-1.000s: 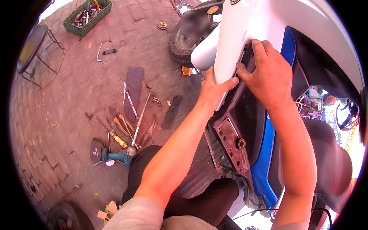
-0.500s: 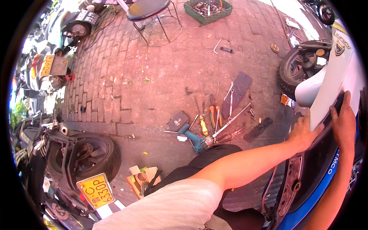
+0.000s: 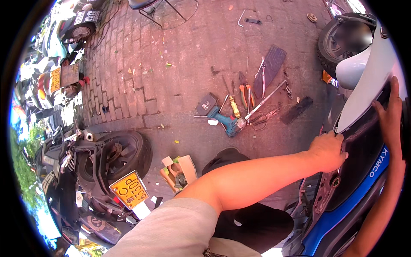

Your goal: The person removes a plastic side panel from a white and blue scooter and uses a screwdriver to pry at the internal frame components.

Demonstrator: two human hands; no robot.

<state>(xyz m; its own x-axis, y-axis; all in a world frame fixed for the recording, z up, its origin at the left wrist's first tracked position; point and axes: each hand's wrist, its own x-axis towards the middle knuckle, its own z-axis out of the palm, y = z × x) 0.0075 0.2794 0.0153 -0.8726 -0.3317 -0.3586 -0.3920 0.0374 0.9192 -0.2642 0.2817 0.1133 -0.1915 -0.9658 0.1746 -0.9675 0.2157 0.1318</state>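
Left hand [image 3: 329, 152], curled, any pinch indeterminable, has shifted to just below the tip of the scooter's [image 3: 359, 154] white panel [image 3: 374, 79]; right hand [image 3: 389, 124], fingers parted along the panel's right edge, presumably steadies it alone. Left of panel: one power tool [image 3: 231, 125], one pair of pliers [image 3: 242, 95], one carton [image 3: 188, 165].

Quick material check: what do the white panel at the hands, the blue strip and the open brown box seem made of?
White panel: probably painted plastic, smooth and curved with a soft sheen.
Blue strip: likely plastic, smooth and evenly coloured; painted metal can't be ruled out.
Open brown box: apparently cardboard, matte, with thin folded flaps.
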